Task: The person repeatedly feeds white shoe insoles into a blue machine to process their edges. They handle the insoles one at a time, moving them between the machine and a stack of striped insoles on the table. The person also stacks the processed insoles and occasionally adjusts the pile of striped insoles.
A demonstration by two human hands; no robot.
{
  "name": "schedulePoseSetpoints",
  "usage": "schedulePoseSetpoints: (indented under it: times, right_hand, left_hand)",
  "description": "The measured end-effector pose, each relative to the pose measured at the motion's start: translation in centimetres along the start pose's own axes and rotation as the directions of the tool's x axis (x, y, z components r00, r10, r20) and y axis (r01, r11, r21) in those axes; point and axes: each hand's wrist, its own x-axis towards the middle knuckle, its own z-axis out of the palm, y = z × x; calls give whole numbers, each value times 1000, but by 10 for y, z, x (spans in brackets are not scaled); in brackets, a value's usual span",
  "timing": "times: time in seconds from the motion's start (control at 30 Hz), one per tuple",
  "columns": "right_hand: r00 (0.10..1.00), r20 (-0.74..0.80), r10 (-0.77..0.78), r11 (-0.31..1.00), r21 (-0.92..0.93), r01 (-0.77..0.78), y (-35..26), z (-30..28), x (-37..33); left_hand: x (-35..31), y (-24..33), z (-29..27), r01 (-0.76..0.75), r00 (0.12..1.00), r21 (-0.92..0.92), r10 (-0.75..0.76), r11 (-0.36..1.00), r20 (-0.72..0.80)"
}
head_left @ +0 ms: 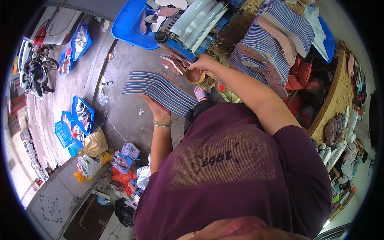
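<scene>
A fanned stack of blue-and-white striped shoe soles (160,87) rests on my left hand (155,109), which supports it from below; the far fingers are hidden under the stack. To the right, my right hand (202,64) grips a small round bowl (193,76) with a yellowish rim, its fingers over the far edge. What is in the bowl is too small to tell. Just beyond the bowl stands a blue machine with pale rollers (197,23). Several brown soles (175,64) lie beside the machine, left of the bowl.
Piles of striped soles (276,44) fill the bench on the right. A blue tub (130,30) with loose soles stands left of the machine. Blue baskets (83,114) and sacks (95,143) sit on the far left. A foot in a lilac slipper (201,94) is below the bowl.
</scene>
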Motion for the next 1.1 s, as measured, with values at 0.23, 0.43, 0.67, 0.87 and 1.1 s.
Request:
schedulePoseSetpoints:
  times: [0.23,0.43,0.67,0.87,1.1]
  right_hand:
    - [862,-317,-395,916,-202,346,-15,-18,-84]
    - [802,293,-521,789,523,321,-35,-20,-170]
    - [805,27,-593,715,478,510,-23,-39,-186]
    - [832,-44,-553,695,526,490,-7,-80,-183]
    - [483,-294,-825,546,-191,816,-18,-61,-198]
  left_hand:
    - [1,1,5,-20,1000,-68,20,997,-1]
    - [13,-6,22,68,981,-164,-37,984,188]
    - [16,-14,60,45,978,-140,-15,989,210]
    - [9,-29,58,71,986,-157,-45,985,163]
    - [10,-40,60,10,1000,-48,-10,999,-5]
